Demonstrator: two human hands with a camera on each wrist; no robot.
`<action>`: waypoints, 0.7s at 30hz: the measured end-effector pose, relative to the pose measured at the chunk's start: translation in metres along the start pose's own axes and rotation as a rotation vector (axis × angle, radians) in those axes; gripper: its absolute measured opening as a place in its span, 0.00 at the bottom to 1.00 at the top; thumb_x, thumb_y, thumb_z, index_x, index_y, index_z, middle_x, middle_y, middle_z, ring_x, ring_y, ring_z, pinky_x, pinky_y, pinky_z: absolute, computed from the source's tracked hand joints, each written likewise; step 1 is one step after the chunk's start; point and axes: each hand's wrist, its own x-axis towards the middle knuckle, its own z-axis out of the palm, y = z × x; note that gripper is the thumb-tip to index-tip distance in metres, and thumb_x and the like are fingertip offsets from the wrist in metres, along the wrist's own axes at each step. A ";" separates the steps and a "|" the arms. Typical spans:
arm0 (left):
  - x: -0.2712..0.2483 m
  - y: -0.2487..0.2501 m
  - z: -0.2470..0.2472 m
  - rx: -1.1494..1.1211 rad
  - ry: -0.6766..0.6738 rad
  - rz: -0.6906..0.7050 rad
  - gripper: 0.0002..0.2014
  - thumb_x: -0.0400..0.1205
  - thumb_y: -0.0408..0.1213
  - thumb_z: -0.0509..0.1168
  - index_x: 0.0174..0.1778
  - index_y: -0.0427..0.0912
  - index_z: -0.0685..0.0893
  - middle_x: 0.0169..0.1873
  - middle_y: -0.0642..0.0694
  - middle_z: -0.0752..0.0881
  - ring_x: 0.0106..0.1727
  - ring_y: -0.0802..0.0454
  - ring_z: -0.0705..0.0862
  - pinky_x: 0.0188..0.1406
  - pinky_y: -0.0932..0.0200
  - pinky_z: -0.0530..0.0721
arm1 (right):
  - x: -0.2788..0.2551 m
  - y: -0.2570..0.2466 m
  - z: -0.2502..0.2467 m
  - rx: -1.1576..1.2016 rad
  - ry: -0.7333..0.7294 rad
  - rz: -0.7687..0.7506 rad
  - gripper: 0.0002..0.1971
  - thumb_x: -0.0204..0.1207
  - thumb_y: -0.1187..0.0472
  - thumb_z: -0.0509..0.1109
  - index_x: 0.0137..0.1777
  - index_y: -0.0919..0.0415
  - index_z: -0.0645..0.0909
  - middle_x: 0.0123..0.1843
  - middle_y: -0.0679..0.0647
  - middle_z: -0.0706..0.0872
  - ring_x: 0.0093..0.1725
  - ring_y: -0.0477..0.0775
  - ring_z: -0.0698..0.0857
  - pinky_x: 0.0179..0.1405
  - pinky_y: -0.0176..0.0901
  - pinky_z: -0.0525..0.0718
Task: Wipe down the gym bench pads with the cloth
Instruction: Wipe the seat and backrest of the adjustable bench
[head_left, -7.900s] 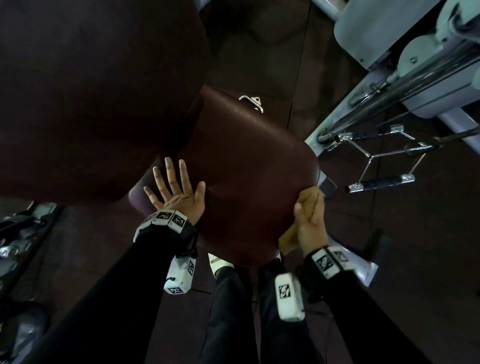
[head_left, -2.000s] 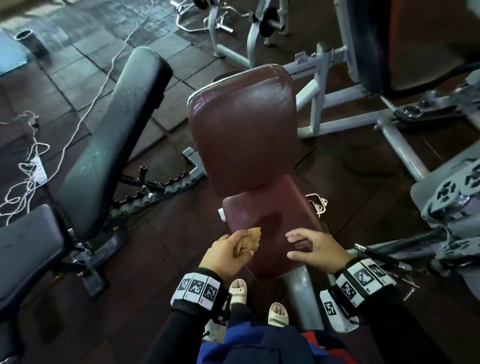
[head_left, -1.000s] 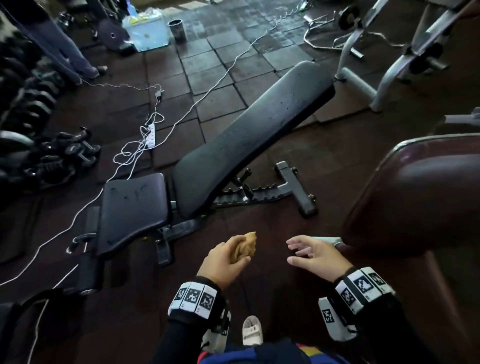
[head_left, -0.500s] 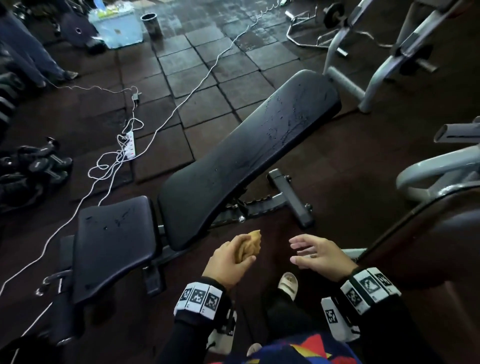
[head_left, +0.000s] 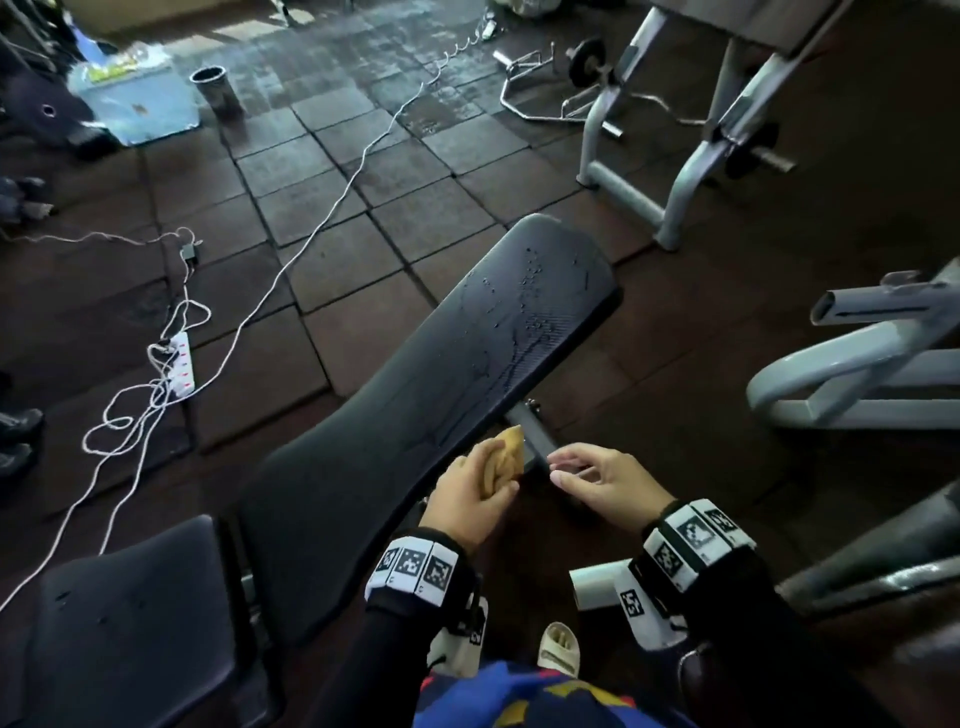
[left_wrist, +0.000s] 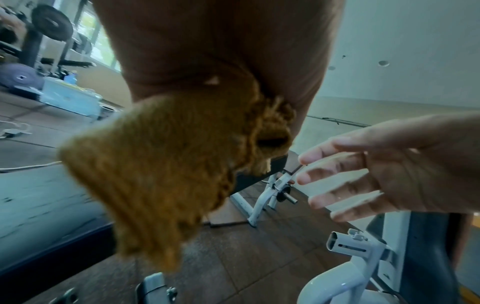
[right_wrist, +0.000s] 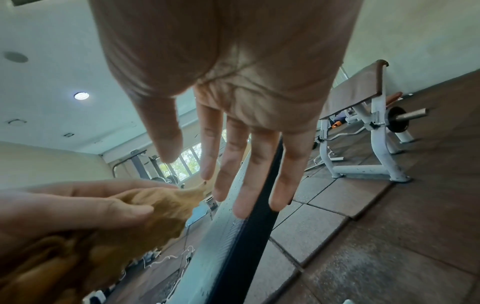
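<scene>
A black incline bench lies ahead: its long back pad (head_left: 431, 395), dotted with water drops near the top, and its seat pad (head_left: 130, 623) at the lower left. My left hand (head_left: 470, 493) grips a bunched mustard-yellow cloth (head_left: 504, 457) (left_wrist: 161, 185) (right_wrist: 155, 214) just over the back pad's right edge. My right hand (head_left: 597, 480) (right_wrist: 233, 164) hovers beside it, fingers relaxed and straight, holding nothing (left_wrist: 363, 168). The back pad's edge (right_wrist: 233, 236) runs below the right fingers.
White cables and a power strip (head_left: 182, 364) trail over the brown floor tiles to the left. A metal cup (head_left: 215, 93) and blue box (head_left: 140, 109) stand far back. Grey machine frames (head_left: 675, 156) (head_left: 857, 364) crowd the right. My sandalled foot (head_left: 558, 647) is below.
I have turned from the maroon bench and stepped up to the black bench, which now fills the view. The cloth passed from my right hand to my left earlier.
</scene>
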 end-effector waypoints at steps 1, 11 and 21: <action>0.014 0.005 -0.001 -0.001 -0.014 0.022 0.27 0.77 0.46 0.70 0.73 0.56 0.71 0.62 0.47 0.81 0.64 0.50 0.79 0.65 0.55 0.76 | 0.010 -0.002 -0.003 0.013 0.020 -0.008 0.06 0.77 0.58 0.70 0.52 0.49 0.84 0.47 0.44 0.87 0.40 0.38 0.84 0.42 0.20 0.77; 0.151 0.052 -0.034 -0.037 -0.185 0.294 0.35 0.74 0.40 0.73 0.77 0.54 0.67 0.62 0.48 0.81 0.62 0.51 0.79 0.56 0.68 0.71 | 0.119 -0.031 -0.030 0.178 0.389 0.066 0.10 0.80 0.52 0.65 0.58 0.52 0.81 0.49 0.47 0.87 0.54 0.50 0.85 0.56 0.43 0.82; 0.245 0.061 -0.068 -0.001 -0.367 0.386 0.32 0.76 0.32 0.64 0.78 0.51 0.66 0.72 0.47 0.75 0.68 0.47 0.78 0.64 0.62 0.76 | 0.192 -0.050 -0.051 -0.014 0.735 0.177 0.17 0.73 0.62 0.72 0.62 0.56 0.79 0.55 0.54 0.87 0.55 0.55 0.84 0.52 0.37 0.76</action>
